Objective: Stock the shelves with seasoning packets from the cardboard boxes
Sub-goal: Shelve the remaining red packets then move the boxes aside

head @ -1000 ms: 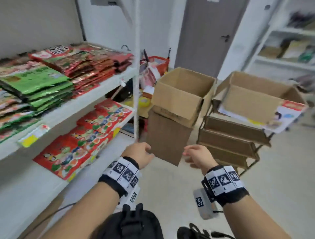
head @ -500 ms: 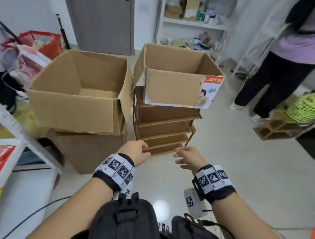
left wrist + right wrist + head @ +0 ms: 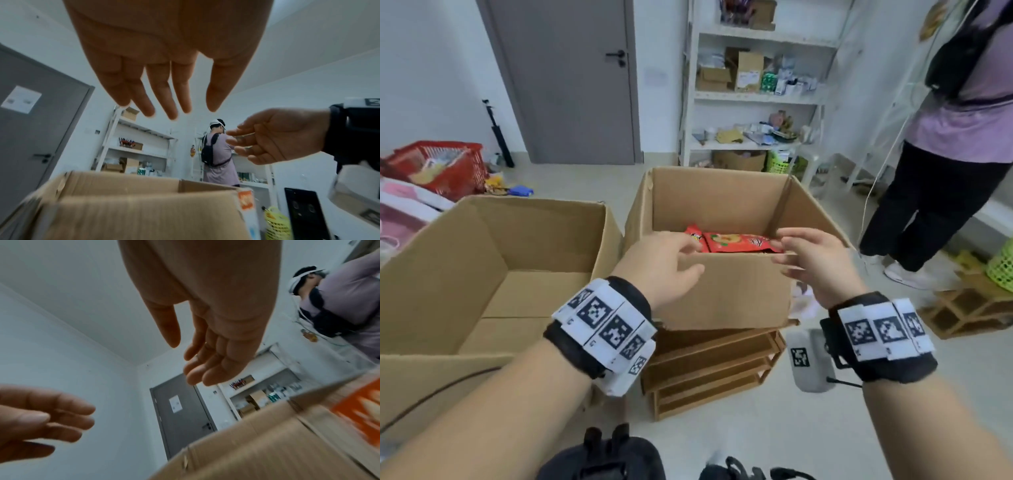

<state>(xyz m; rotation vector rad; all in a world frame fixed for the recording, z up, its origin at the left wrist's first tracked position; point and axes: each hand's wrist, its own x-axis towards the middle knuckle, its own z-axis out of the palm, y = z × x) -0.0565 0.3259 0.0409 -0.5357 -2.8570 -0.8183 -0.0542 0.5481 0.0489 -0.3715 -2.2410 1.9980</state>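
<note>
Both forearms are bare; each wrist wears a black fabric band (image 3: 571, 346) topped by a row of white square tags printed with black pixel codes — the left hand (image 3: 661, 263) and right hand (image 3: 822, 263) wear no gloves; a grey-white camera block (image 3: 808, 359) with its own code tag hangs under the right wrist; a thin black cable (image 3: 431, 397) trails along the left forearm.

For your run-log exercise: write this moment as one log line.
phase: reach | left hand: open, above box | right hand: open, above box | packets: in box, ungrasped | other box: no packets visible
</note>
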